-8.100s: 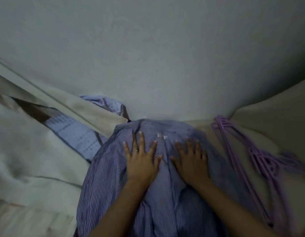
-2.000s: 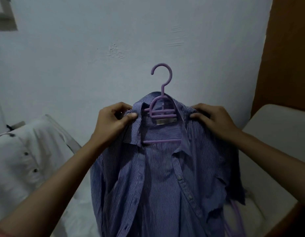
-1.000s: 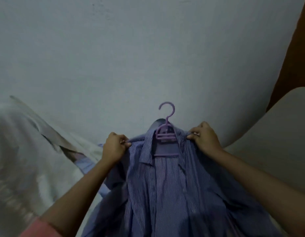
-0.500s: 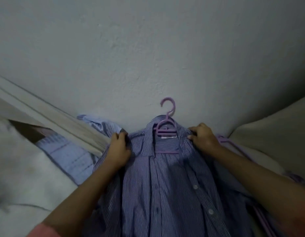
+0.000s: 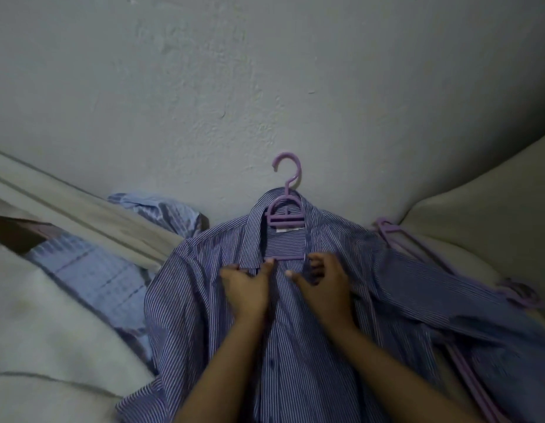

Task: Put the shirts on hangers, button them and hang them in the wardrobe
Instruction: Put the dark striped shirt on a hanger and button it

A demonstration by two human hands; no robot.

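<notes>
Shirt [image 5: 295,346] lies on hanger [image 5: 285,209], spare hangers [image 5: 448,264] right.

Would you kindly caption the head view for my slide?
Both hands, left and right, work at the front of a striped shirt on a purple hanger.

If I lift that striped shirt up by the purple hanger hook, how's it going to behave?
The striped shirt looks thin and creased, so it would probably droop limply. Its front looks unbuttoned, so it might slide off the purple hanger. The sleeve spread sideways would likely swing down.
</notes>
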